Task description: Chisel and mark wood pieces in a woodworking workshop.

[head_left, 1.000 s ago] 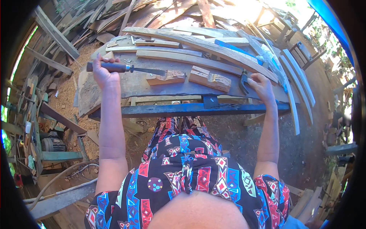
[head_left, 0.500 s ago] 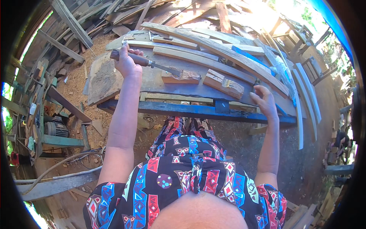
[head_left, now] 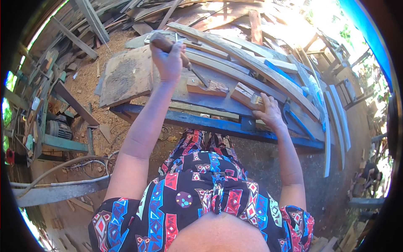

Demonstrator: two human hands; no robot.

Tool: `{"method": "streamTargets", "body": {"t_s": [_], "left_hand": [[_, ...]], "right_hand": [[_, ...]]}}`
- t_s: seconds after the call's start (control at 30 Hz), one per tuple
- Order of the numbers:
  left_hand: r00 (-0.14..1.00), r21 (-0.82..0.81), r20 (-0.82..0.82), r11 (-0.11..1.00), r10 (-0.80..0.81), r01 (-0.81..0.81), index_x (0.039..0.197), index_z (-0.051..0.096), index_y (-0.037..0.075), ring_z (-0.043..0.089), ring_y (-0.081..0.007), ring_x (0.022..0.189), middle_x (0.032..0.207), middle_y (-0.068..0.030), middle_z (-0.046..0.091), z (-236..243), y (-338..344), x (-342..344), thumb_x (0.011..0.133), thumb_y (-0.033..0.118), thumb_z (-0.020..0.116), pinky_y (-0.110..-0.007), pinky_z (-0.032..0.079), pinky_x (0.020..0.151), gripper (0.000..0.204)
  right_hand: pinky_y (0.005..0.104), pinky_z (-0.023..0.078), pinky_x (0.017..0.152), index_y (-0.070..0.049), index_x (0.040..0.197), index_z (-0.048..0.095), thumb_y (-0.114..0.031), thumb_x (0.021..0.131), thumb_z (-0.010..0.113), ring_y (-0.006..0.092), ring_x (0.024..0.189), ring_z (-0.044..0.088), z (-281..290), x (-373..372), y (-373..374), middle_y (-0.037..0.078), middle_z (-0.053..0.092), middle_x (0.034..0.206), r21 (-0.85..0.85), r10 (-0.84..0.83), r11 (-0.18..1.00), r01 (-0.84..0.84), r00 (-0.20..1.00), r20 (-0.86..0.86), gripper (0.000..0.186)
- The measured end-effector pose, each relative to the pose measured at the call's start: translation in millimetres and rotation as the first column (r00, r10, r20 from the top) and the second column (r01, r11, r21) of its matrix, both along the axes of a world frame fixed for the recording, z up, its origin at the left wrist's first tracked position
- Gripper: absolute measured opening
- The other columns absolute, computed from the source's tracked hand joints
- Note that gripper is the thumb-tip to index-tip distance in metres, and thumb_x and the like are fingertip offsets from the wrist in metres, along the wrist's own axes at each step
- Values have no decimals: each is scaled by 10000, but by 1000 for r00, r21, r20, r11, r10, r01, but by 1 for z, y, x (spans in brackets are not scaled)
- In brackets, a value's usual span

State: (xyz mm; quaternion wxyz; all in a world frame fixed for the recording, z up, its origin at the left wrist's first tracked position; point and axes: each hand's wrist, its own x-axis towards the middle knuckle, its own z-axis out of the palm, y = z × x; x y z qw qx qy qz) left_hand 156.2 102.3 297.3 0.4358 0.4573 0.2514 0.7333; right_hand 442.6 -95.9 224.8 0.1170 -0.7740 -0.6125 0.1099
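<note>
My left hand is wrapped round the brown wooden handle of a chisel. Its metal blade slants down to the right, with the tip at the top of a short, rough wooden block on the workbench; whether it touches is hard to tell. Beside that block lies a second, notched wooden block. My right hand grips this one's right end, covering part of it. Just right of that hand rests a hammer with a dark head and blue handle.
Long curved wooden strips lie across the bench's far side, and pale strips stand along its right end. Scrap wood is heaped behind. A machine with a motor stands at left, near a hose.
My left hand has moved right with the chisel, whose blade now points more steeply down. My right hand has shifted left from beside the hammer onto the notched block.
</note>
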Motion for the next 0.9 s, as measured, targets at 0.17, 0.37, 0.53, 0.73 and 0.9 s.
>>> {"method": "streamTargets", "body": {"t_s": [0.17,0.37,0.53,0.73,0.9], "left_hand": [[989,103,-138,994,43,-29,1046,415,38,577,-124,677,814,-29,547,-3,-2,7,787,4,698,-266,498,627,385],[959,174,-272,984,73,-26,1029,438,32,534,-138,695,767,-44,531,-2,-5,18,791,68,704,-306,474,687,359],[937,192,-317,977,150,-91,1019,438,44,555,-115,634,742,-36,558,-4,2,27,790,43,701,-272,468,600,349],[961,194,-262,980,88,-37,996,442,50,553,-90,538,702,-31,578,-6,14,37,791,-21,657,-239,455,480,305],[981,116,-178,988,-79,101,944,515,44,541,-141,685,776,-39,567,-5,15,46,713,85,669,-291,468,670,280]], "right_hand": [[414,452,901,-41,1146,588,-337,668,802,319,1065,554,4,1,13,155,598,1099,-55,3,998,-3,1000,-1,602],[274,457,580,-11,917,640,-313,714,807,135,652,577,54,-8,18,27,623,741,-93,-151,988,121,685,-712,401],[224,429,565,-24,965,651,-313,724,803,67,671,549,181,-60,59,7,615,743,492,266,868,73,768,-583,406],[261,447,638,-13,1074,621,-247,870,621,91,585,500,277,-115,101,14,573,713,770,714,591,-241,601,-360,311],[291,507,704,-15,1001,646,-286,796,739,159,794,624,254,-144,126,68,660,871,217,398,866,-451,883,248,353]]}}
